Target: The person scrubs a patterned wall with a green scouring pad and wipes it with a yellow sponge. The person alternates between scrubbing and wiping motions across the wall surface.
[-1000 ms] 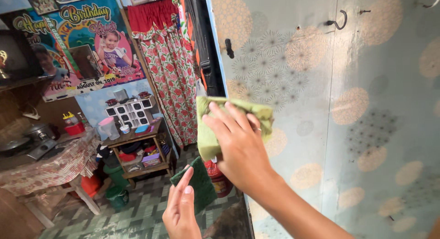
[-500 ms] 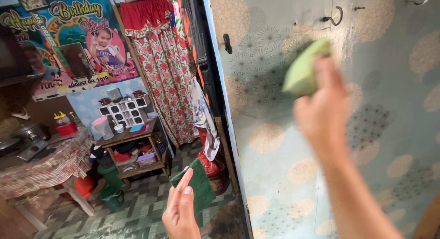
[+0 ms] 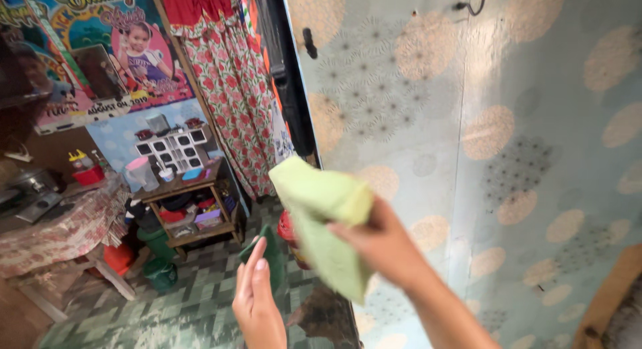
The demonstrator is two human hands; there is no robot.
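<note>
My right hand (image 3: pixel 384 245) grips a light green cloth (image 3: pixel 321 218) and holds it against the lower left part of a pale blue patterned wall panel (image 3: pixel 481 128). The cloth hangs loose below my fingers. My left hand (image 3: pixel 257 302) is low in the middle of the view and holds a dark green scouring pad (image 3: pixel 271 255) upright between fingers and thumb, away from the wall.
A metal hook (image 3: pixel 471 1) sticks out near the panel's top. A floral red curtain (image 3: pixel 231 88) hangs to the left. A small wooden shelf (image 3: pixel 184 208) with containers and a cloth-covered table (image 3: pixel 60 235) stand on the green tiled floor (image 3: pixel 180 309).
My right hand swept the cloth from the panel's left edge up toward the hook, then back down to the lower left. The left hand with the pad stayed put.
</note>
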